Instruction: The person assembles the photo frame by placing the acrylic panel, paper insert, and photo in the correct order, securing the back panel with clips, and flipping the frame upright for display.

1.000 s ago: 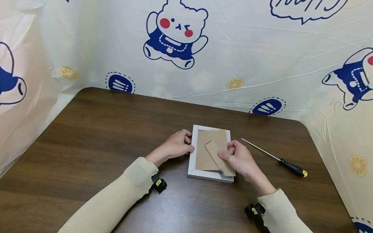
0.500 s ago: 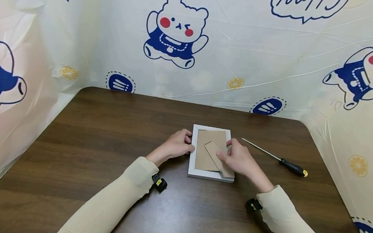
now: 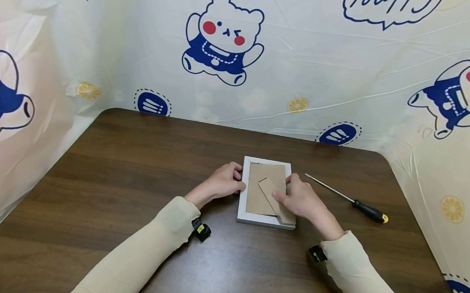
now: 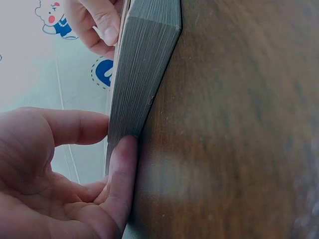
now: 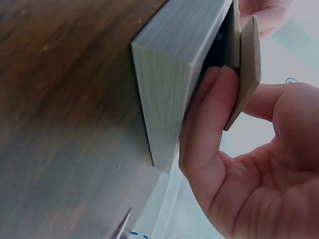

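Observation:
A white picture frame (image 3: 262, 220) lies back side up on the table, with a brown backing board (image 3: 265, 190) in its opening. A narrow stand leg (image 3: 272, 195) crosses the board at a slant and overlaps the frame's near right corner. My left hand (image 3: 226, 181) holds the frame's left side; in the left wrist view its thumb meets the upper edge and a finger lies along the side wall. My right hand (image 3: 301, 198) pinches the board and leg at the right, thumb above and fingers underneath. The right wrist view shows a dark gap between frame and board there.
A screwdriver (image 3: 348, 200) with a black and yellow handle lies to the right of the frame, its tip pointing up and left. The brown wooden table (image 3: 134, 166) reaches back to a sheet (image 3: 274, 67) printed with cartoon bears, which also hangs at both sides.
The backing board's far end has shifted slightly toward me and lies straighter in the opening. My right hand has moved a little left. My left hand stays at the frame's left side.

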Demonstrator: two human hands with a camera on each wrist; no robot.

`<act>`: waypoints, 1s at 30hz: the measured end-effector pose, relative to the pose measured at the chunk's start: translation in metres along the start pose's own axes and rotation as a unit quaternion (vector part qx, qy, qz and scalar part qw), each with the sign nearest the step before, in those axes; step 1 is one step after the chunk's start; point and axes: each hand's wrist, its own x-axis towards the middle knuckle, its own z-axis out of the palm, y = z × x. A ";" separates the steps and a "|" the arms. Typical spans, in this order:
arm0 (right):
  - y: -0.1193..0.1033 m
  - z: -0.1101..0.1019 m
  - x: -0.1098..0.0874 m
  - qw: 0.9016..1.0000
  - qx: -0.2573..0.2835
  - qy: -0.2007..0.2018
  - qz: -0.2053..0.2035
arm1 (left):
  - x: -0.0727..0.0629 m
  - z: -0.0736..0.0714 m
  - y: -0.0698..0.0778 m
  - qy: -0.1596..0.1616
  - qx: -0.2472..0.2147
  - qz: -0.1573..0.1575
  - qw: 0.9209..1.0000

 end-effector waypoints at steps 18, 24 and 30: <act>-0.005 -0.007 0.000 0.999 -0.023 -0.026 -0.001 | 0.000 -0.001 0.000 -0.004 -0.004 -0.003 1.000; -0.004 -0.008 0.000 0.999 -0.023 -0.027 -0.004 | -0.001 -0.001 0.000 -0.002 -0.007 -0.006 1.000; -0.003 -0.007 0.001 0.999 -0.023 -0.031 -0.009 | 0.001 -0.001 -0.001 -0.003 -0.011 -0.005 1.000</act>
